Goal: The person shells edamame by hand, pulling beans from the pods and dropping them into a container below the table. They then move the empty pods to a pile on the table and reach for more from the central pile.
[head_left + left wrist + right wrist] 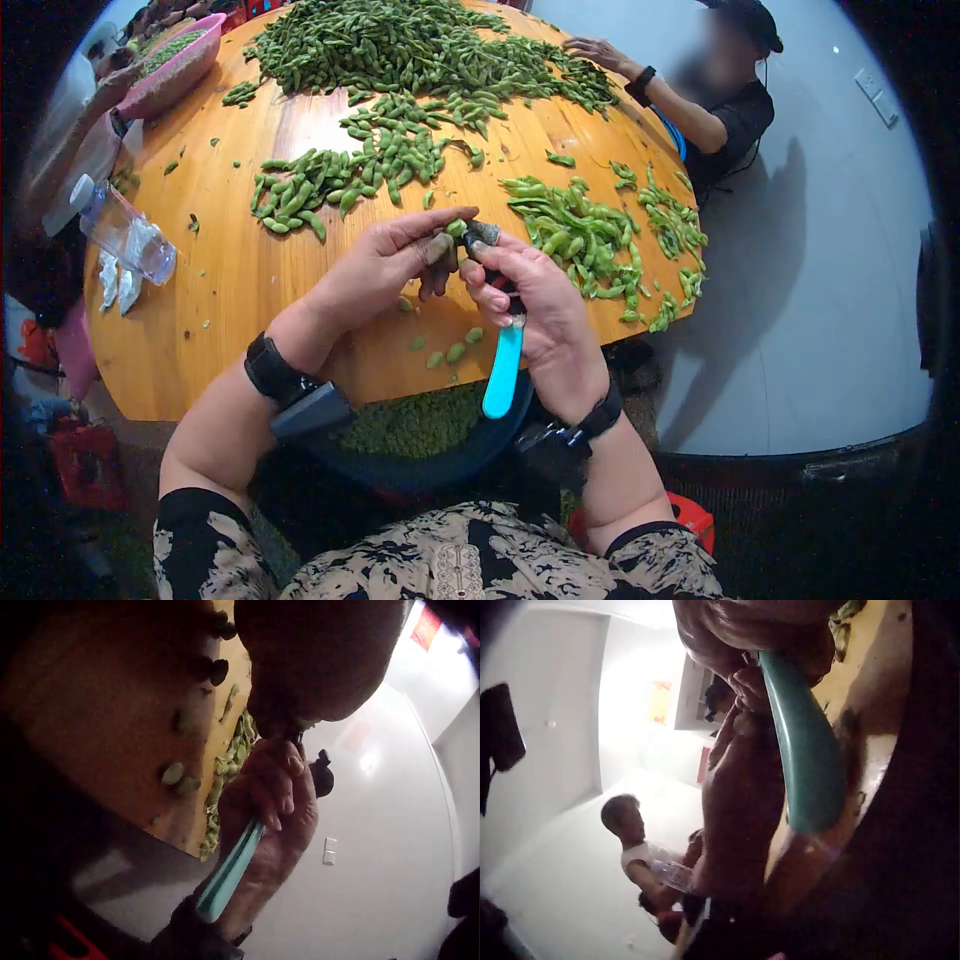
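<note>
We bring both hands close together over the near edge of the wooden table (240,335). Our left hand (385,262) pinches a small green piece (457,228) between thumb and fingers; we cannot tell whether it is a pod or a bare bean. Our right hand (540,300) grips a turquoise-handled tool (503,372), its handle pointing down toward us and its working end partly hidden by our fingers, just beside the green piece.

Beneath our hands, a few loose beans (456,352) lie near the table edge. To the right we see a spread of flattened, pale green pods (585,240); to the left and a little farther, a group of plumper pods (300,188) runs toward the large pod heap (370,48) at the far side. Another person's hand (600,52) is at the heap's right edge. On the left, a clear bottle (130,232) lies beside crumpled white tissue (128,288), and a pink basket (178,72) stands farther off. Below the near edge, a tub (400,478) holds a mass of green beans (410,425).
</note>
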Motion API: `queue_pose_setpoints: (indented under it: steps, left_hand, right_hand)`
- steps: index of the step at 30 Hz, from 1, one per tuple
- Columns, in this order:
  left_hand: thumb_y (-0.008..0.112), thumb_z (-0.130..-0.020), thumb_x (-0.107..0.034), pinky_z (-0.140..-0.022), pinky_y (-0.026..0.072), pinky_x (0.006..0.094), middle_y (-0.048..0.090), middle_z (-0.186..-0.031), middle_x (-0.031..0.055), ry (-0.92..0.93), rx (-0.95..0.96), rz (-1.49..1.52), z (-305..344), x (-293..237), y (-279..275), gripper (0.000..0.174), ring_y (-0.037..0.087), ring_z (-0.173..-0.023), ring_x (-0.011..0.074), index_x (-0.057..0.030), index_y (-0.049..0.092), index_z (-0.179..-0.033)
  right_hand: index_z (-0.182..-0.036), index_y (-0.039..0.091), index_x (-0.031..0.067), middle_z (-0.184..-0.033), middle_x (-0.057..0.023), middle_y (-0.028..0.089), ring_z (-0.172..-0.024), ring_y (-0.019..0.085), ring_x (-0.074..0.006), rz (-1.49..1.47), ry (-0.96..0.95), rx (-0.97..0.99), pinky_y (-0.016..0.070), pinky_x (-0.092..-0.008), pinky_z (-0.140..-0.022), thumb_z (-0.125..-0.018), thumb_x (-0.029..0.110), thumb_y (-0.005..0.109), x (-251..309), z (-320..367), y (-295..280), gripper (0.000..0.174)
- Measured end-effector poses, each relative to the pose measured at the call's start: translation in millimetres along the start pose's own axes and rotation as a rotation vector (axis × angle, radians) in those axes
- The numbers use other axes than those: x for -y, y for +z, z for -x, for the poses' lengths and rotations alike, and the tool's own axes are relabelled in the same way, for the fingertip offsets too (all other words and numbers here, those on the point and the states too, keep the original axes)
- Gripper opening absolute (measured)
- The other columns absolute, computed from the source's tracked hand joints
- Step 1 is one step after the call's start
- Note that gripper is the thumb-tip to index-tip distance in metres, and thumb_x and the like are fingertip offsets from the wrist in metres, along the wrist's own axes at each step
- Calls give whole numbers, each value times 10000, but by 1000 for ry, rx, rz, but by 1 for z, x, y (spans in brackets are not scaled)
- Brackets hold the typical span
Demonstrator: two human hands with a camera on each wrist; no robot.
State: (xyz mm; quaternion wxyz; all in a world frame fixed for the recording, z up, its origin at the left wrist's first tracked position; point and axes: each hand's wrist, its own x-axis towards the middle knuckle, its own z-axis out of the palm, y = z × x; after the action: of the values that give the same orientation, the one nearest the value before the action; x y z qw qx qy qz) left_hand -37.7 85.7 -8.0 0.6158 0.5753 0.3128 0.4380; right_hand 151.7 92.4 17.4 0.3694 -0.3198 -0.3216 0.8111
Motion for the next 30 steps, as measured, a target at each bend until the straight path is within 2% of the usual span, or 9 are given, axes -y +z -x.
queue_pose_setpoints:
  steps: [3,5,12,15,19,21,25,28,30]
  left_hand:
    - [450,-980,-108,-599,439,180,591,-887,-27,61,-35,-10,2,4,7,375,504,-692,34,-57,463,-1351]
    - [455,-981,-123,-582,434,170,588,-868,-32,66,-101,-208,5,-4,11,373,501,-659,33,-51,465,-1346]
    - [366,-993,-112,-550,453,190,580,-762,2,132,-106,-311,7,-10,13,318,515,-598,46,-24,517,-1258]
    - [350,-1002,-143,-547,469,207,588,-769,19,41,-174,-234,8,-11,11,290,551,-606,67,-20,520,-1201]
    - [398,-997,-162,-542,479,219,599,-795,29,51,-139,-80,2,0,9,254,572,-610,81,-24,506,-1181]
    - [465,-978,-171,-504,454,208,601,-791,21,49,-198,-100,-1,5,10,224,569,-602,60,2,509,-1113]
    - [500,-967,-180,-509,456,211,598,-798,16,69,-186,-257,-2,6,13,206,568,-608,63,-8,512,-1080]
    - [483,-966,-173,-516,457,211,591,-788,9,74,-128,-85,-2,6,7,174,565,-605,66,-29,512,-1059]
    - [433,-963,-158,-508,441,209,565,-755,1,-92,-148,-44,0,2,6,160,540,-589,66,-39,523,-1021]
  right_hand:
    - [-962,577,61,-670,12,561,-458,466,-28,88,0,-32,329,-164,-360,-924,112,512,3,7,10,91]
    - [-975,589,53,-664,16,564,-454,465,-19,260,-134,-30,334,-159,-365,-924,115,519,-2,10,14,106]
    - [-943,606,54,-661,16,569,-447,461,-16,200,-161,-99,329,-156,-367,-923,120,527,-12,9,14,105]
    - [-958,605,55,-661,17,568,-444,460,-18,144,-113,-99,327,-155,-363,-924,120,525,-12,8,13,108]
    - [-970,602,52,-666,15,572,-443,459,-17,203,-145,-141,324,-157,-357,-925,120,523,-12,7,14,114]
    - [-977,599,48,-672,9,578,-443,459,-16,311,-271,-238,325,-157,-353,-927,122,519,-9,9,17,120]
    - [-1000,605,25,-675,9,582,-443,458,-14,395,-327,-247,337,-159,-381,-922,91,522,-6,15,19,132]
    - [-1027,617,15,-674,16,574,-469,455,-9,376,-349,-236,346,-163,-412,-915,72,527,-8,18,16,155]
    - [-1040,623,15,-673,20,568,-493,462,-11,462,-368,-259,360,-168,-435,-911,67,530,-13,17,18,167]
